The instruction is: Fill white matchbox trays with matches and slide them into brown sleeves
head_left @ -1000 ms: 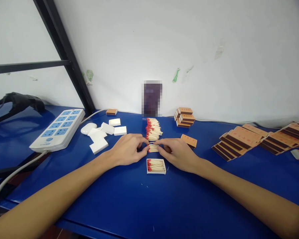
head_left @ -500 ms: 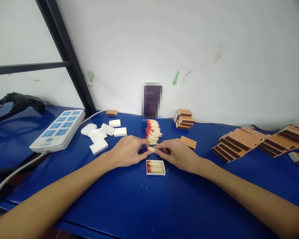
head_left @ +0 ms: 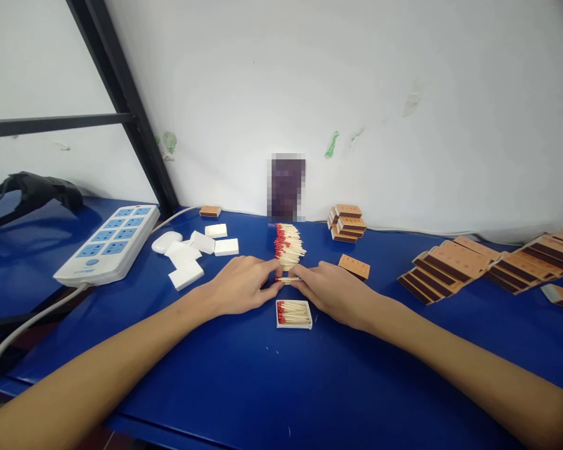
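Between my two hands lies a small bunch of matches (head_left: 288, 280), red heads pointing left. My left hand (head_left: 246, 284) has thumb and fingertips closed at the head end. At the bare end, my right hand (head_left: 331, 287) closes its fingertips on the sticks, its thumb partly hidden. Just beyond the fingers a larger pile of matches (head_left: 289, 247) spreads on the blue tabletop, heads also to the left. A white matchbox tray (head_left: 294, 326), filled with matches, sits in front of my hands and touches neither.
White matchbox trays (head_left: 186, 274) and a white rounded object (head_left: 167, 242) lie left, beside a power strip (head_left: 107, 244). Matchboxes are stacked (head_left: 347, 223) near the wall, with one matchbox (head_left: 354, 266) by my right hand. Flat matchbox sleeves (head_left: 455, 259) fan out at right.
My right hand's fingers have drawn together and its thumb has tucked under. My left hand stays almost in place. The filled tray and the pile have not visibly moved.
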Available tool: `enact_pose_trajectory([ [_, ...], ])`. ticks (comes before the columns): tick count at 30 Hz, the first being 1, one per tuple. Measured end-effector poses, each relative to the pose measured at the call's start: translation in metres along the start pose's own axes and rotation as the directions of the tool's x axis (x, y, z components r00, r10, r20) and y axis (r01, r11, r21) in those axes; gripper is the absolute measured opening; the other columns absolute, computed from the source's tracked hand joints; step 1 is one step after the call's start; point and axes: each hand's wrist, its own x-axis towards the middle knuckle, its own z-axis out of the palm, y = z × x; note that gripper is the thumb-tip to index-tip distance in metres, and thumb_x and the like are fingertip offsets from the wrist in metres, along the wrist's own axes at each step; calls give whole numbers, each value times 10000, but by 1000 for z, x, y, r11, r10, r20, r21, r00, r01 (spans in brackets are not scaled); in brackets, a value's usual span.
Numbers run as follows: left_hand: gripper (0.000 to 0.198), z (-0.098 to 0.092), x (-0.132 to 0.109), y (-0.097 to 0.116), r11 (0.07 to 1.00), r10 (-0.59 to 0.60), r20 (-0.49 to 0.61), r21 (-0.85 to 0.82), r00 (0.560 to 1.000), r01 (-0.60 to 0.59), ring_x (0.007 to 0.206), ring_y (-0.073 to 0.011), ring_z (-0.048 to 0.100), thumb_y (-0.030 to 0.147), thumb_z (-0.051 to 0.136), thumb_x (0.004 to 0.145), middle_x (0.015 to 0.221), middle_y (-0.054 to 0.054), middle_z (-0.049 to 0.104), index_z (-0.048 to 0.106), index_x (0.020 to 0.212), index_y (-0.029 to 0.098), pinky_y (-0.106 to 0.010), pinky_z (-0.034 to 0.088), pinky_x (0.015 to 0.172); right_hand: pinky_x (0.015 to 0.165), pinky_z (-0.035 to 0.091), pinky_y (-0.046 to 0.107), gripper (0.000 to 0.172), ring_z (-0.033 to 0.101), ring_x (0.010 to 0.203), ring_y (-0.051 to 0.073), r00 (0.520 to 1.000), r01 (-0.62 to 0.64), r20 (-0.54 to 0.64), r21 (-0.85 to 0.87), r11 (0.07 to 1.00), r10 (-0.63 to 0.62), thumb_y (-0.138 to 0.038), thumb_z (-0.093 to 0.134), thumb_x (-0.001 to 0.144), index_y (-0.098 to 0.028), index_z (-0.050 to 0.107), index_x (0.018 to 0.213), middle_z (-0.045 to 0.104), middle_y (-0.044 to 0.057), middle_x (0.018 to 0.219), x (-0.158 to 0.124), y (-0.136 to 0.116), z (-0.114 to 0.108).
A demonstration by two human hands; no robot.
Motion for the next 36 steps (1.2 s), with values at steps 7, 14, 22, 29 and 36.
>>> enact_pose_trajectory([
  [7,241,-4,1,4,978,74,34,195,997,-79,622,-169,578,334,350,952,757,-23,641,529,1020,187,-272,325,533,480,231,284,325,656,641,223,999,-40,22,-132,990,43,-372,227,1004,-186,454,1143,692,53,748,0,-2,2],
  [14,250,-3,2,6,935,97,74,334,993,-116,676,-192,607,305,308,977,791,-42,652,476,1113,178,-308,409,641,466,201,279,319,663,631,223,999,-44,23,-190,981,49,-370,248,1002,-175,459,1139,692,52,725,1,-4,0],
  [22,315,-3,9,6,857,122,137,486,983,-174,624,-235,629,329,282,982,699,-64,645,458,1166,145,-320,418,586,502,282,271,332,658,622,229,997,-47,54,-227,973,61,-351,228,1001,-148,471,1099,690,90,712,5,-4,0],
  [29,318,-10,12,7,880,124,208,428,970,-205,596,-224,636,312,307,973,699,-64,645,460,1176,120,-292,396,524,511,304,271,312,645,599,226,998,-3,61,-225,974,17,-341,235,996,-153,464,1094,684,78,713,4,-2,-1],
  [36,308,-12,9,6,895,127,201,400,971,-200,539,-197,596,319,294,980,671,-58,626,475,1131,121,-287,372,510,494,265,272,338,629,584,217,998,-9,62,-173,985,20,-368,228,996,-151,479,1060,663,67,684,2,-2,-8],
])
